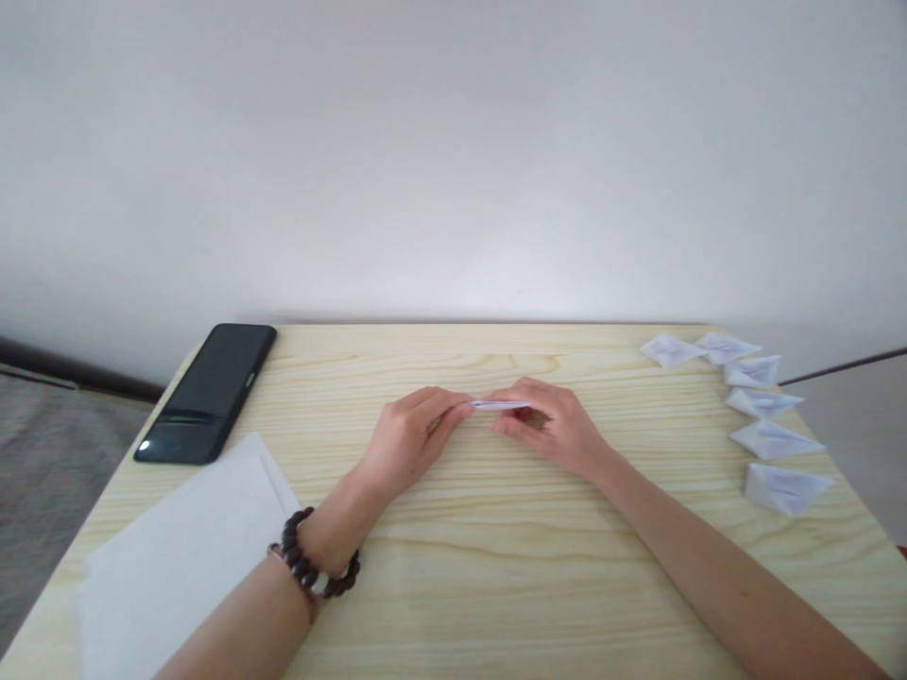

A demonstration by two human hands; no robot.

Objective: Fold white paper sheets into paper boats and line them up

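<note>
Between my hands is a small piece of folded white paper [502,405], seen nearly edge-on above the middle of the table. My left hand [415,436] pinches its left end between thumb and fingers. At its right end, my right hand [549,425] has its fingers behind and over the paper, with the thumb a little below it. Parts of the paper are hidden by the fingers. Several folded white paper boats [776,437] stand in a curved row along the table's right side.
A black phone [209,392] lies at the left back edge of the light wooden table [460,586]. White paper sheets [184,557] lie in front of it, partly under my left forearm with its beaded bracelet [301,562]. A white wall [453,161] rises behind the table.
</note>
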